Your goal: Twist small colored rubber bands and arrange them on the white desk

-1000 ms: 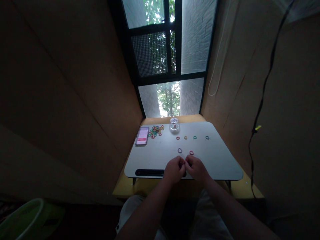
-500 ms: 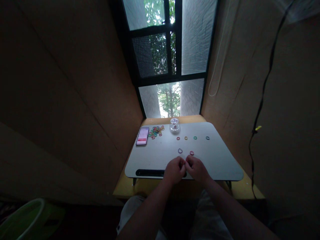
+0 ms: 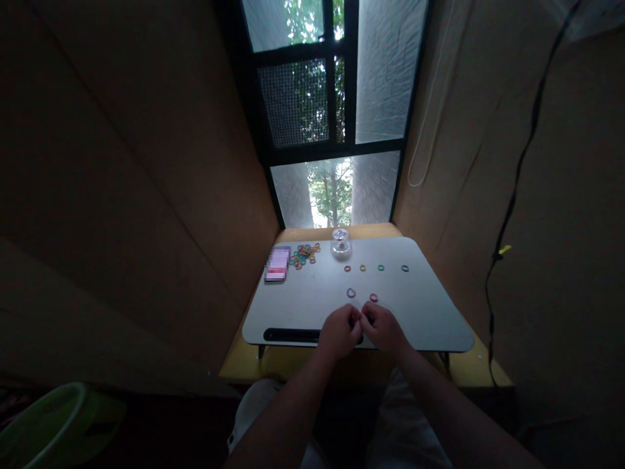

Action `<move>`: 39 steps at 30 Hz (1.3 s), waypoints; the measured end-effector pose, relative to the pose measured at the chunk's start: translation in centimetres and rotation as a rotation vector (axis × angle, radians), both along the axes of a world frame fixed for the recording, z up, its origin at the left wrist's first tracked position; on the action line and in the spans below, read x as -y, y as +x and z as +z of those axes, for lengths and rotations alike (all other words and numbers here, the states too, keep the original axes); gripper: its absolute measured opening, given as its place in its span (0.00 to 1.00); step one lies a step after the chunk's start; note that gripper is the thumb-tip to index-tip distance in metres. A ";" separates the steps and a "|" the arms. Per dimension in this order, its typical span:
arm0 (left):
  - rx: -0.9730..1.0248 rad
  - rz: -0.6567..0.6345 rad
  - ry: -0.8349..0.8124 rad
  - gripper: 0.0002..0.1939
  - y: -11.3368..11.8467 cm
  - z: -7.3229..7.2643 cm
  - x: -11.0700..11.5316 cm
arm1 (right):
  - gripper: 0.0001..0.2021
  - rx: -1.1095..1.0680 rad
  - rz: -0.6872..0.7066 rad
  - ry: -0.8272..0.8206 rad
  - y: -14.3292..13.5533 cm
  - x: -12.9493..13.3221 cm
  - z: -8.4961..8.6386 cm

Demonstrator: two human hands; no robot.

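Observation:
Over the near part of a white lap table [image 3: 303, 299], my left hand [image 3: 340, 331] and my right hand [image 3: 381, 327] meet with fingers pinched together. Whatever sits between the fingertips is too small to make out. Just beyond them lie a purple band [image 3: 351, 293] and a red-pink band [image 3: 374, 298]. Farther back is a spaced row: a red band [image 3: 347, 268], a yellow band [image 3: 362, 268], a green band [image 3: 381, 268] and a dark teal band [image 3: 405, 268]. A pile of mixed coloured bands [image 3: 305, 255] lies at the back left.
A clear round container [image 3: 340, 245] stands at the table's back edge. A phone [image 3: 277, 264] lies at the left edge. A black slot [image 3: 290, 335] runs along the near edge. A green basin [image 3: 58, 423] is on the lower left, and a dark cable [image 3: 517, 169] hangs at right.
The view has shifted very slightly. Both hands keep the same closed pose, and the bands lie as before.

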State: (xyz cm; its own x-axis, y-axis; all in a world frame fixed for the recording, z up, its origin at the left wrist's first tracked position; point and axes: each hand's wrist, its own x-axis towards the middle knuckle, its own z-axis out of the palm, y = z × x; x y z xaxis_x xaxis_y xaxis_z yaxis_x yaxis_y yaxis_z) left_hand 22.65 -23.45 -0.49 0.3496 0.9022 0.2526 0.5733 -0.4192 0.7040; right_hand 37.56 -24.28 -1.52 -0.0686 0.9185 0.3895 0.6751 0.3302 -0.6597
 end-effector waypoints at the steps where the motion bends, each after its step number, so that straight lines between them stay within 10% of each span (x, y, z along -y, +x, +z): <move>1: 0.002 -0.001 -0.003 0.03 0.0 0.0 0.0 | 0.07 -0.005 0.002 -0.003 0.0 0.0 0.0; 39: -0.007 -0.013 0.021 0.03 -0.1 -0.2 -0.1 | 0.07 -0.007 0.008 -0.010 0.1 -0.2 -0.5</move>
State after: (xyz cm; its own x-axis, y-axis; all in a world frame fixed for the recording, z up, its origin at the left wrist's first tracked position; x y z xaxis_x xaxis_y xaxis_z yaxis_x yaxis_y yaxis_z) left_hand 22.54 -23.40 -0.73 0.3626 0.8922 0.2692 0.5727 -0.4412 0.6909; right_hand 37.67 -24.11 -1.98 -0.0738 0.9217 0.3809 0.6680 0.3293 -0.6673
